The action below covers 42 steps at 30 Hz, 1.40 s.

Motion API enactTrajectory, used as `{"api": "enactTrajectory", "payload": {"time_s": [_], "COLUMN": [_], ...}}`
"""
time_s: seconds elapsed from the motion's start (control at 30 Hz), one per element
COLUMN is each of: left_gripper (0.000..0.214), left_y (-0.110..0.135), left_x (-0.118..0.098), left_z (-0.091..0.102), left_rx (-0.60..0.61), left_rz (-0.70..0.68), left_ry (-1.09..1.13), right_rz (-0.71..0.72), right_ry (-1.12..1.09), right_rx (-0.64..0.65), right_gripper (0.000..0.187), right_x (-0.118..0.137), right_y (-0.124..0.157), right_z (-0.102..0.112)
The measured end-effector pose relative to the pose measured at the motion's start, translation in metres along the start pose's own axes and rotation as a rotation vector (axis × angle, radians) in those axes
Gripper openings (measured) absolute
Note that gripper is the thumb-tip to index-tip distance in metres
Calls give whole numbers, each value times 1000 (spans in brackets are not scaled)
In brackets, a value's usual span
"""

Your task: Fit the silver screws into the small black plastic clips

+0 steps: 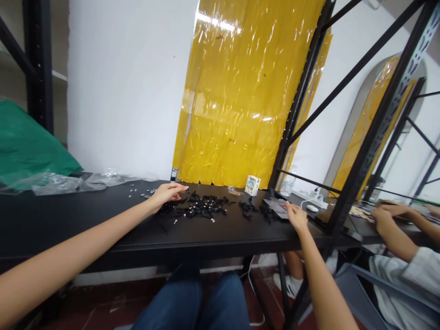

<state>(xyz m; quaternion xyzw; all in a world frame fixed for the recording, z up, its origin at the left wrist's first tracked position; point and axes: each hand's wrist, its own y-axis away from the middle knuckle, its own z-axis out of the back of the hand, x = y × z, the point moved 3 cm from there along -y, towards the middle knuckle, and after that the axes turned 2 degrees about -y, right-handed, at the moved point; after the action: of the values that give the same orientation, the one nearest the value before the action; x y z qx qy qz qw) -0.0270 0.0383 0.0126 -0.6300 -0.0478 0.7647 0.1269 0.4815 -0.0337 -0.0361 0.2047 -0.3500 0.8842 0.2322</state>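
Note:
My left hand lies palm down on the black table, fingers stretched over the left edge of a heap of small black parts. A smaller cluster of black parts lies further right. My right hand rests near the table's right end, fingers touching a dark flat device. Tiny silver bits are scattered just left of my left hand. Neither hand visibly holds anything.
A small white carton stands at the back of the table. Crumpled clear plastic and green cloth lie at the left. Yellow film hangs on the wall. Black rack posts rise at right, where another person's hands work.

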Motion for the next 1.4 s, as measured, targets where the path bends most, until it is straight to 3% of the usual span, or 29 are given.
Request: {"api": "enactTrajectory", "payload": {"time_s": [0.2,0.33,0.53,0.77,0.9,1.07,1.4], "left_gripper": [46,45,43,46,46,46,48], "left_y": [1,0,0,0,-1,0,2], "left_x": [-2,-1,0,-1,0,-1,-4], "left_z": [-1,0,0,0,1,1,1], "left_rx": [-2,-19,-31,-23,-16,-27,-42], "left_rz": [-14,-12,5,-11,-7,-8,0], "left_ry": [-25,-28,-6,-13,-10,-25,-4], "right_rz": [301,352,196,98,-33,-87,-158], "right_ry": [122,86,-51,-70,-50,10,11], "right_rx": [86,129,-137,-155,-50,176,226], "right_gripper": [51,48,64,65,52,78,94], "right_x": [30,37,21,13,10,8,2], "right_y": [15,19,8,5,6,5,3], "right_z": [0,1,12,12,7,-4,-6]}}
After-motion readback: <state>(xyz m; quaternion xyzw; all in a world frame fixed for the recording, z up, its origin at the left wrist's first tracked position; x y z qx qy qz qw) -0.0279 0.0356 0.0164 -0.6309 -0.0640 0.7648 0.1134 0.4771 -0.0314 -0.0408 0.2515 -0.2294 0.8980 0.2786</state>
